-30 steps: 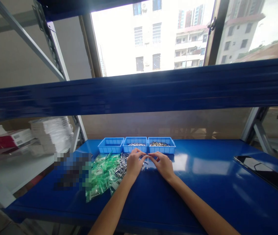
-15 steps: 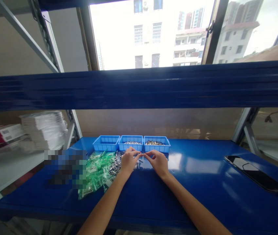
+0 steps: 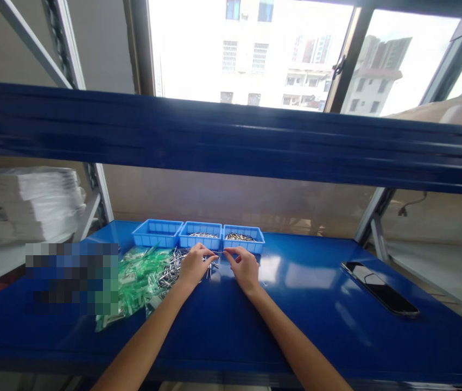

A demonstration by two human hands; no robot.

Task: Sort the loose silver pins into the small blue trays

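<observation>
My left hand (image 3: 194, 267) and my right hand (image 3: 244, 269) face each other just in front of the bins, each with thumb and forefinger pinched. A thin metal pin (image 3: 221, 252) spans the small gap between the fingertips, one end in each pinch. Its exact shape is too small to make out. Beside and partly behind my left hand lies a loose pile of silver metal pins (image 3: 169, 270). Green-tinted plastic bags (image 3: 133, 282) lie to the left of that pile, some with small parts inside.
Three blue bins stand in a row behind my hands: a left bin (image 3: 157, 243), a middle bin (image 3: 200, 244) with silver pieces, a right bin (image 3: 244, 247) with brownish pieces. A phone (image 3: 380, 288) lies at right on the blue table (image 3: 296, 326). A blue beam (image 3: 231, 138) crosses above.
The view has turned right and tilted slightly, so everything sits further left. My fingertips have drawn a little apart, with the thin pin now showing between them.
</observation>
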